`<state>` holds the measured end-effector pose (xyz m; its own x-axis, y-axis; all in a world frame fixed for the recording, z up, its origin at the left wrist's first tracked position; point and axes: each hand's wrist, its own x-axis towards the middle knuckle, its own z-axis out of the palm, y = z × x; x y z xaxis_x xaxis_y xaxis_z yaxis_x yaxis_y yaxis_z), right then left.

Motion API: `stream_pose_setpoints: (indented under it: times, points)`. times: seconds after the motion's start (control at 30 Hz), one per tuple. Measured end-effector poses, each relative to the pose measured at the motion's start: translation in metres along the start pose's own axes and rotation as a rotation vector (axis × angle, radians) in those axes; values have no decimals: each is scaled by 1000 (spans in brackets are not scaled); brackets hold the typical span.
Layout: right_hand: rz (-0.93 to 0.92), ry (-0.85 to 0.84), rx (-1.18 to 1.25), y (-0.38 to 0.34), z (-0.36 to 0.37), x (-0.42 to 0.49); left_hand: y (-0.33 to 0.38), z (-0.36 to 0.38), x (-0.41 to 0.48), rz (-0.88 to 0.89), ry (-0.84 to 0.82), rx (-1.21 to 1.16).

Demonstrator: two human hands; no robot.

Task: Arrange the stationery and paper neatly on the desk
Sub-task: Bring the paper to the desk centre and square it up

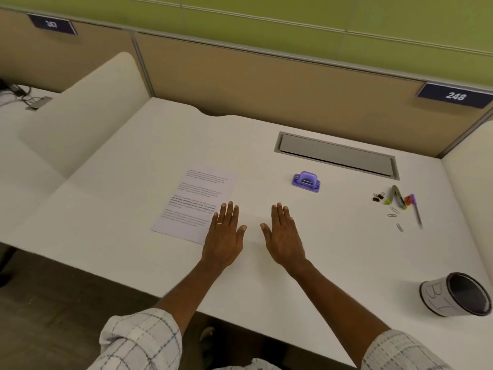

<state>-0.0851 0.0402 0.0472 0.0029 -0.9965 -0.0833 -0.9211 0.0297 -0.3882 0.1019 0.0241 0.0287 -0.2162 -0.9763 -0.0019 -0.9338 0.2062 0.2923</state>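
Observation:
A printed sheet of paper (194, 202) lies tilted on the white desk (133, 161), left of centre. My left hand (225, 235) rests flat and open, its fingers over the sheet's near right corner. My right hand (283, 233) lies flat and open beside it, holding nothing. A purple hole punch (306, 181) stands beyond my right hand. At the right lie black binder clips (377, 196), green highlighters (396, 197), a purple pen (416, 211), a small red item (408, 200) and loose paper clips (394, 216). A dark mesh pen cup (457, 294) lies tipped near the front right edge.
A grey cable hatch (337, 154) is set into the desk at the back right. Beige partition panels (253, 76) close the back, and a white side divider (88, 102) stands on the left. A numbered plate "248" (454, 96) hangs at the back right.

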Motion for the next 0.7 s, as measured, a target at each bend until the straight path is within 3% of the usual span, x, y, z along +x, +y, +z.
stream_pose_setpoints:
  times: [0.2,0.47,0.7]
  points:
    - [-95,4,1,-56,22,11,-63,-14,-22,-63,48,-30]
    - [-251,-62,-3,-107,43,43,-111,-22,-43,-292,46,-147]
    - [-386,-130,-61,-120,51,102,-116,-26,-42,-566,107,-465]
